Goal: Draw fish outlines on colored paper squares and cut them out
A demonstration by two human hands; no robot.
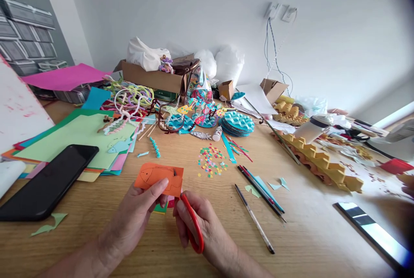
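Observation:
Between the thumb and fingers of my left hand [139,202] is a piece of orange paper [168,174] with a fish outline drawn on it in dark pen. My right hand [200,217] is wrapped round a pair of red-handled scissors [194,226]. Their blades meet the paper's lower right edge, mostly hidden behind the paper and fingers. Under my hands, a few bright paper scraps [161,208] peek out. Colourful confetti dots [211,161] lie on the wooden table [136,252] just beyond the orange paper.
A black phone [48,183] and stacked coloured paper [80,135] lie to the left. Pens and pencils [261,191] rest to the right, near a yellow egg carton [323,161] and another phone [371,235]. Pipe cleaners [129,96] and blue scalloped discs [237,122] sit further back.

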